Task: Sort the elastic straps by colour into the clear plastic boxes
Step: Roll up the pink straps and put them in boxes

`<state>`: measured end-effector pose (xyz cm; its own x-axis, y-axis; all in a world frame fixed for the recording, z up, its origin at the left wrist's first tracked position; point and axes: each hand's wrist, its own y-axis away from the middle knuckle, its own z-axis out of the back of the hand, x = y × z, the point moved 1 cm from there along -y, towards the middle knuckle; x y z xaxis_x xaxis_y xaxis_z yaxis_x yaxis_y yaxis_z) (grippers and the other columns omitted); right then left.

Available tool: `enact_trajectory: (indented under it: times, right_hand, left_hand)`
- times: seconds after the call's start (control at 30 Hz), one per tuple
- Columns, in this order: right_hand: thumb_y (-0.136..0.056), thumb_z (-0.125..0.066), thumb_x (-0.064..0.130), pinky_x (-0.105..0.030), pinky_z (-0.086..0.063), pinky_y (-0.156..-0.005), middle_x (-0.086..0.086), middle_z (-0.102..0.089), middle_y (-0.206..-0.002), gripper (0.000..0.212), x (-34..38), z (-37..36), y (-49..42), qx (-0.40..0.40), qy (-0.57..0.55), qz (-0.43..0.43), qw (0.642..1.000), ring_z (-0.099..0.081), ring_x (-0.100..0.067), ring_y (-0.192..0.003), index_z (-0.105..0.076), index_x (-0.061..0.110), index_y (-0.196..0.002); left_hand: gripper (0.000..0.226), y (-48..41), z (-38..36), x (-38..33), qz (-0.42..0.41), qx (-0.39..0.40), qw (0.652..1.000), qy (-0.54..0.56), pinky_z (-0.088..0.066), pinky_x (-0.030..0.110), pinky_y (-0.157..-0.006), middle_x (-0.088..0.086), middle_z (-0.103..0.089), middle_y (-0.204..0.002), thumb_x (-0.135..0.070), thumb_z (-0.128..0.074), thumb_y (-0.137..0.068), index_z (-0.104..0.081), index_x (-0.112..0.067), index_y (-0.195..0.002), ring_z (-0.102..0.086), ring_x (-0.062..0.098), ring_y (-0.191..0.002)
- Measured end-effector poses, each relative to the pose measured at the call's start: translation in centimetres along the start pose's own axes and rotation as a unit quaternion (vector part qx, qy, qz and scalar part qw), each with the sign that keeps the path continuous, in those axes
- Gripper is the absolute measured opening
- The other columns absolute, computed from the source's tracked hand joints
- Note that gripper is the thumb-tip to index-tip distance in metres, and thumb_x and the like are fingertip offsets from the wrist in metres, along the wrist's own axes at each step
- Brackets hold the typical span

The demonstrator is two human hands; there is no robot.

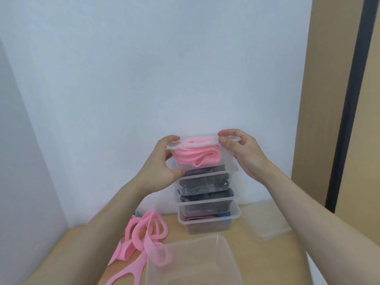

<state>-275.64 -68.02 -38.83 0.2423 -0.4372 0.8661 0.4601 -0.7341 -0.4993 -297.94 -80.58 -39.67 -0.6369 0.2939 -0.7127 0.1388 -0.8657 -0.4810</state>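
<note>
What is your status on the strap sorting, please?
Left grip and right grip hold pink-strap box at top of stack. Loose pink straps on table, unsorted. Empty box in front; nothing blocking.

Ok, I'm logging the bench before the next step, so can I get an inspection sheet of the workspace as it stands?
Surface: wooden table, set against the wall.
Job's things: top box with folded pink straps, over a stack of boxes holding dark straps; loose pink straps at left; empty box in front.
Clutter: clear tray or lid at right.
Hands: left hand and right hand both grip the top box.
Cables: nothing seen.
Surroundings: white wall; wooden panel at right.
</note>
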Motion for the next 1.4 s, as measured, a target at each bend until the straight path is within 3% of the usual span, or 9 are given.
enact_trajectory:
  times: [0.13,0.23,0.43,0.67,0.83,0.93,1.0,1.17,1.4]
  right_hand:
    - [-0.058,-0.082,0.069,-0.040,-0.046,-0.105,0.011,-0.058,-0.135,0.065,-1.0,-0.3,0.2,-0.004,0.046,0.004,0.999,-0.058,-0.019,-0.123,-0.070,0.034,-0.112]
    - [-0.059,-0.076,0.066,-0.025,-0.042,-0.093,0.016,-0.043,-0.148,0.066,-1.5,-0.4,0.5,-0.002,0.062,0.008,0.998,-0.052,-0.016,-0.128,-0.068,0.032,-0.115]
    - [-0.069,-0.074,0.062,-0.030,-0.040,-0.105,0.021,-0.051,-0.136,0.059,-1.8,0.2,0.4,0.001,0.070,-0.016,0.997,-0.047,-0.013,-0.132,-0.066,0.031,-0.119]
    - [-0.062,-0.075,0.071,-0.040,-0.044,-0.110,0.017,-0.054,-0.135,0.068,-2.2,0.1,0.6,-0.005,0.074,-0.030,0.997,-0.052,-0.015,-0.126,-0.065,0.034,-0.119]
    - [-0.061,-0.072,0.076,-0.039,-0.041,-0.110,0.009,-0.050,-0.144,0.075,-1.5,0.0,0.9,0.005,0.094,-0.039,0.995,-0.048,-0.018,-0.133,-0.061,0.042,-0.128]
    - [-0.065,-0.073,0.074,-0.032,-0.036,-0.104,0.014,-0.043,-0.152,0.081,-0.7,0.0,1.3,0.005,0.090,-0.042,0.995,-0.043,-0.017,-0.137,-0.054,0.043,-0.138]
    - [-0.073,-0.075,0.070,-0.032,-0.035,-0.106,0.016,-0.039,-0.154,0.078,-0.1,0.0,1.7,-0.004,0.084,-0.037,0.996,-0.040,-0.015,-0.139,-0.050,0.043,-0.142]
    - [-0.082,-0.070,0.056,-0.033,-0.035,-0.112,0.015,-0.035,-0.156,0.065,2.3,0.1,3.6,-0.056,0.123,-0.007,0.991,-0.039,-0.007,-0.139,-0.052,0.036,-0.141]
    - [-0.095,-0.068,0.025,-0.028,-0.039,-0.107,0.006,-0.045,-0.140,0.027,4.6,-1.8,8.7,-0.139,0.225,0.093,0.960,-0.046,-0.006,-0.128,-0.063,0.025,-0.122]
  left_hand:
    - [0.081,-0.2,0.1,1.2,0.019,0.030,0.998,0.042,-0.048,0.025,-0.093,-0.006,-0.048,-0.144,-0.025,-0.070,-0.065,-0.043,-0.033,-0.140,-0.054,0.015,-0.129]
    - [0.074,0.0,0.3,1.4,0.023,0.042,0.998,0.040,-0.042,0.037,-0.109,-0.009,-0.046,-0.147,-0.043,-0.065,-0.066,-0.047,-0.039,-0.138,-0.047,0.017,-0.136]
    - [0.074,0.3,0.1,0.8,0.044,0.021,0.997,0.059,-0.028,0.036,-0.120,-0.023,-0.042,-0.150,-0.082,-0.038,-0.081,-0.051,-0.039,-0.139,-0.037,-0.001,-0.140]
    - [0.042,0.5,-0.9,0.6,0.048,0.005,0.995,0.086,-0.040,0.024,-0.099,-0.028,-0.052,-0.131,-0.061,-0.034,-0.100,-0.054,-0.036,-0.128,-0.051,-0.009,-0.119]
    - [0.053,0.5,-0.3,0.1,0.045,0.001,0.998,0.036,-0.027,0.039,-0.122,-0.021,-0.035,-0.156,-0.062,-0.033,-0.102,-0.045,-0.035,-0.145,-0.032,-0.001,-0.143]
    - [0.056,0.6,-0.1,-1.1,0.043,-0.004,0.999,0.004,-0.019,0.028,-0.120,-0.018,-0.025,-0.163,-0.060,-0.031,-0.103,-0.036,-0.033,-0.153,-0.023,0.001,-0.148]
    - [0.056,0.7,0.1,-1.7,0.044,-0.006,0.999,-0.004,-0.019,0.024,-0.114,-0.018,-0.023,-0.163,-0.057,-0.032,-0.104,-0.032,-0.033,-0.154,-0.023,0.002,-0.147]
    - [0.061,2.1,1.1,-2.2,0.063,-0.008,0.998,-0.029,-0.025,0.035,-0.119,-0.013,-0.024,-0.163,-0.060,-0.037,-0.102,-0.028,-0.033,-0.155,-0.027,0.010,-0.148]
    - [0.048,8.7,2.5,-3.1,0.084,-0.065,0.994,0.010,-0.033,0.024,-0.103,-0.014,-0.039,-0.153,-0.049,-0.044,-0.104,-0.037,-0.035,-0.149,-0.038,0.003,-0.138]
